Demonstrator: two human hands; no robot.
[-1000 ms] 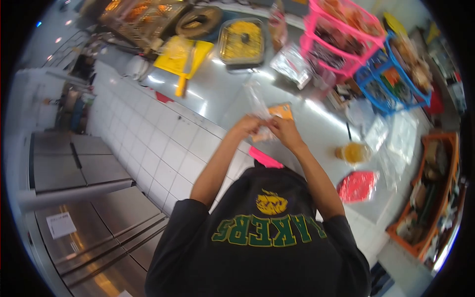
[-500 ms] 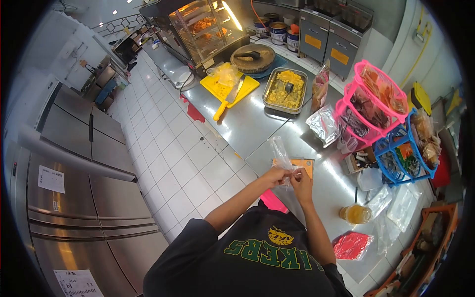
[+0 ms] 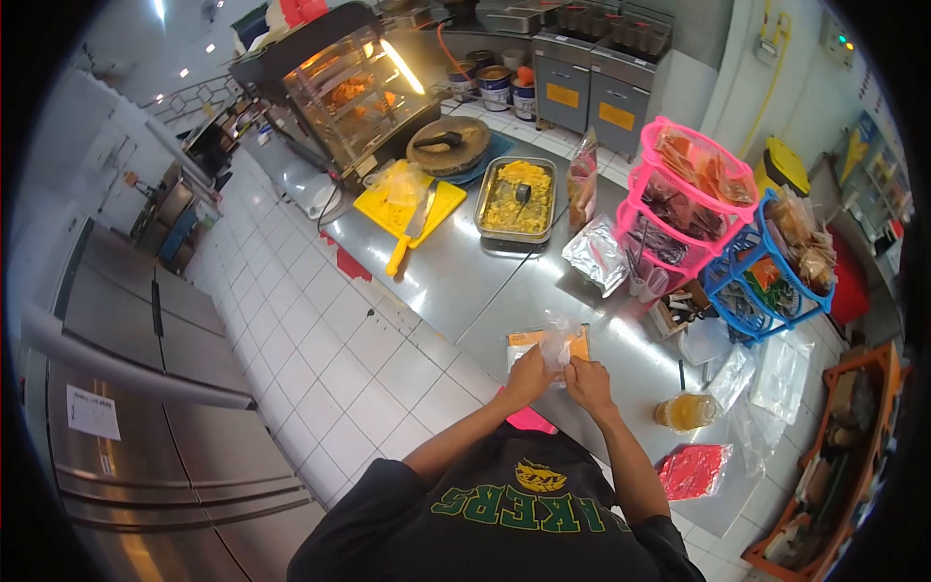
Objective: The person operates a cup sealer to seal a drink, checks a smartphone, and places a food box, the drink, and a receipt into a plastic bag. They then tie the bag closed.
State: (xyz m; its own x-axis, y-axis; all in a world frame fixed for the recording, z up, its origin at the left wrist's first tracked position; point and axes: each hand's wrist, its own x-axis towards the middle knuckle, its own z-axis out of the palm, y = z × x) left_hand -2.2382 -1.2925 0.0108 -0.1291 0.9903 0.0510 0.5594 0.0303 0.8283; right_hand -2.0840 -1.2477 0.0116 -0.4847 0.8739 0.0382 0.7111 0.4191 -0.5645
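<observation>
My left hand (image 3: 529,374) and my right hand (image 3: 589,381) are close together over the near edge of the steel counter. Both are closed on a clear plastic bag (image 3: 560,341), which stands up crumpled between them. Finger detail is small, and I cannot make out whether the bag holds anything. Just beneath lies a flat orange packet or box (image 3: 521,340), partly covered by the bag and my hands.
Beyond are a steel tray of yellow food (image 3: 517,199), a yellow cutting board (image 3: 378,207) with a knife (image 3: 417,221), and a foil bag (image 3: 596,254). Pink baskets (image 3: 679,257), blue baskets (image 3: 722,291), an amber drink cup (image 3: 687,411) and a red packet (image 3: 694,470) stand rightward.
The camera view has turned, so the counter items appear further left. The bag stood taller before; now it is lower and bunched, and my hands are slightly further apart.
</observation>
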